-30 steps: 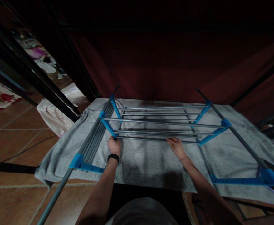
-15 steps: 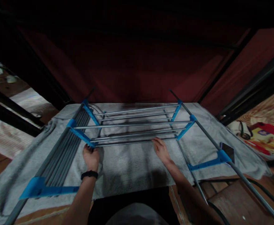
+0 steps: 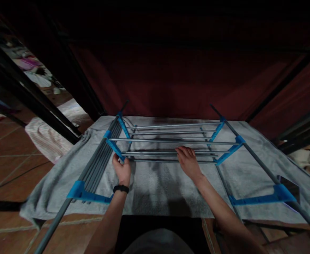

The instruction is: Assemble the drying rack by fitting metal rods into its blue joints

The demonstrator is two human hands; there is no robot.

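A rack of grey metal rods with blue plastic brackets, apparently a clothes drying rack, lies over a grey blanket [image 3: 155, 190]. My left hand [image 3: 122, 172], with a dark band on its wrist, is closed around the lower end of a left blue bracket [image 3: 115, 146], where a crossbar meets it. Palm down, my right hand [image 3: 189, 163] has its fingers curled over the near crossbars [image 3: 155, 154], right of their middle. Its fingertips are partly hidden. Several loose grey rods [image 3: 98, 164] lie side by side along the left side tube.
A dark flat phone-like object [image 3: 290, 190] lies by the right front bracket [image 3: 266, 199]. Behind the blanket stands a dark red panel [image 3: 171, 88]. Dark frame bars run on both sides. Striped cloth [image 3: 46, 135] and tiled floor [image 3: 9, 148] show at left.
The view has turned left, so the rack appears further right. My right hand has moved forward from the nearest crossbar onto the rods behind it. My left hand stays at the bracket end.
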